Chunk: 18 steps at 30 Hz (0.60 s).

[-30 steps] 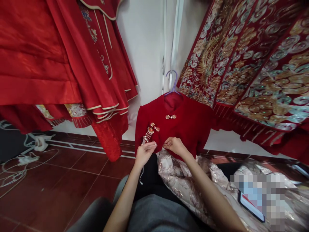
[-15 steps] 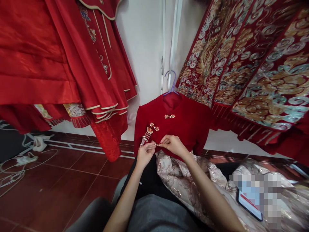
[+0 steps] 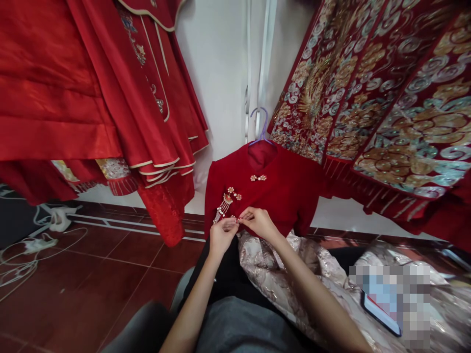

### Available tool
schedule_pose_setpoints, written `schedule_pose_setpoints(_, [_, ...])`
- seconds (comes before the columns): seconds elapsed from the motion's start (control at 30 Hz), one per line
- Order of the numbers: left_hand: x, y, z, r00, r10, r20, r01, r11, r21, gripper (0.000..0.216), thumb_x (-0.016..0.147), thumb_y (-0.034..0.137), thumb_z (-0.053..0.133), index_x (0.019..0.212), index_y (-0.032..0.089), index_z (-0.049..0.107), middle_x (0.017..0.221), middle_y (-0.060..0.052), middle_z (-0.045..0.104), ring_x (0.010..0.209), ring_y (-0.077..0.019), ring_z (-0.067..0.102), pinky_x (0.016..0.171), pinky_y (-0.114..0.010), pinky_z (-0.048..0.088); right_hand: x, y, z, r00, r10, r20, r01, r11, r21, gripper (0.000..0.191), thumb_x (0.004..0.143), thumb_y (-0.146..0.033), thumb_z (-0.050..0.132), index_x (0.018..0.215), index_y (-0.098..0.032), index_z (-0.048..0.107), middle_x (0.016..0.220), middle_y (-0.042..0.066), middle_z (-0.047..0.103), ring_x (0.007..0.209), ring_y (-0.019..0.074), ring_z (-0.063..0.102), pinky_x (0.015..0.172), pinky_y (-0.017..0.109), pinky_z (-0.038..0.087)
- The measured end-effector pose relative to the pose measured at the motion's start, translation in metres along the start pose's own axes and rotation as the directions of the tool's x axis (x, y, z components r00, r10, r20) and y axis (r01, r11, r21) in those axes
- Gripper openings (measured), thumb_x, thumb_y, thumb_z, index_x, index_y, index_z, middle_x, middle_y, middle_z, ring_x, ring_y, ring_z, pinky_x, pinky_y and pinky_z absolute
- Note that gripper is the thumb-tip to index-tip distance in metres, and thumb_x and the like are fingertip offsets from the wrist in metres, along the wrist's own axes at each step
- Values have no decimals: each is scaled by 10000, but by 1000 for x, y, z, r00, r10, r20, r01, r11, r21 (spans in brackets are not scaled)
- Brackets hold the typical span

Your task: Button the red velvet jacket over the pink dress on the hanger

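A dark red velvet jacket [image 3: 279,196] hangs on a purple hanger [image 3: 264,132] in front of me. A beaded clasp [image 3: 258,178] closes it below the collar, and a tasselled jewelled brooch [image 3: 225,201] sits on its left side. At the lower front, my left hand [image 3: 222,235] and my right hand [image 3: 259,223] meet, both closed at the fingertips. Between them they pinch a small ornamental clasp [image 3: 238,220], mostly covered by the fingers.
Red garments [image 3: 147,98] hang at left, and an embroidered red skirt [image 3: 368,108] hangs at right. Shiny beige brocade [image 3: 265,264] lies across my lap, with a phone [image 3: 382,314] on it. White cables [image 3: 33,255] trail over the tiled floor [image 3: 121,264].
My right hand has moved slightly left, bringing its fingertips up against those of my left hand. The jacket hangs in the same place.
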State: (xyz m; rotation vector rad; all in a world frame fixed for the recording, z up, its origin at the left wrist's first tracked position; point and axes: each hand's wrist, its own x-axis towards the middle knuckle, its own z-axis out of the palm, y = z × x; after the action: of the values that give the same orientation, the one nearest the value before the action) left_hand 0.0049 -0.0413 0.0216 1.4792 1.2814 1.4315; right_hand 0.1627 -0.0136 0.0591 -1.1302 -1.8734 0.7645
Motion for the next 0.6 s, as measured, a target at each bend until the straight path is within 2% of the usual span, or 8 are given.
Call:
schedule_pose_setpoints(0.2, [-2,0,-1,999,27,-21,-26,998,50,193,746,228,649,904,140,715,903,-86,740,811,-188,703,784,-317,564,-1,-2,2,999,-29,-36,29,1000,10,68,749,-133,631,799,-160,669,755,31,712,709,135,678,703,237,536])
schedule_pose_setpoints(0.33, [-3,-1,2,999,-8,-32,8,1000,6,231,719,255,687,912,131,713,879,-88,740,782,-187,703,770,-313,566,-1,-3,-1,1000,-19,7,18,999,27,83,740,-130,635,804,-162,677,768,32,720,715,133,681,718,243,542])
schedule_pose_setpoints(0.47, [-2,0,3,998,8,-64,-6,999,36,209,710,209,676,903,143,720,839,-74,741,757,-185,703,761,-314,566,-1,-3,-5,998,-23,59,21,999,32,71,750,-173,644,809,-172,683,784,29,724,728,137,685,718,251,546])
schedule_pose_setpoints(0.6, [4,2,-1,1000,14,-20,-12,998,54,187,715,231,675,876,152,726,857,-74,744,772,-197,706,773,-326,564,0,-3,-3,1000,-8,25,6,997,80,78,777,-198,616,827,-176,673,807,26,715,745,133,679,720,249,548])
